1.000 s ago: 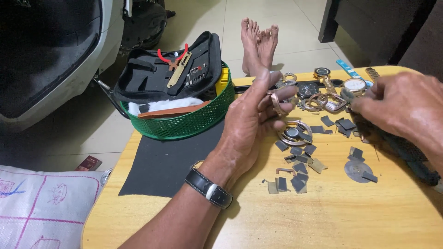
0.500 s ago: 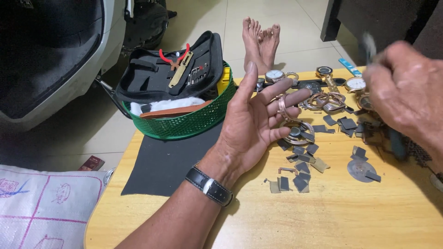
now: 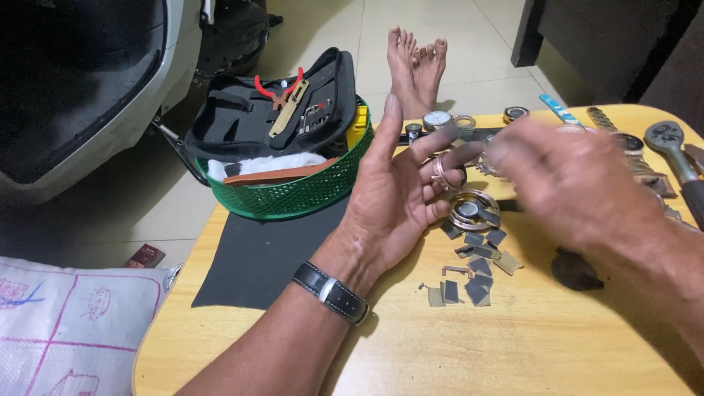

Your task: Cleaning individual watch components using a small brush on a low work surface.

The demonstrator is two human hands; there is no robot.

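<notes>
Copper-coloured ring (image 3: 441, 173) on the spread-fingered left hand (image 3: 396, 198); blurred right hand (image 3: 579, 183), finger state unclear.

Left hand (image 3: 400, 194) palm-up with fingers (image 3: 389, 121) spread; right hand (image 3: 579, 180) blurred, knuckles up, just beside it.

Left wrist: we see a black leather watch strap (image 3: 331, 293) with a silver metal buckle, worn snugly.
Left hand (image 3: 400, 194): bare, no glove; we note a thin ring (image 3: 440, 173) on one finger.
Right hand (image 3: 579, 183): bare, motion-blurred.
Arms: bare, no sleeves in view.
Feet (image 3: 418, 62): bare, no footwear.
</notes>
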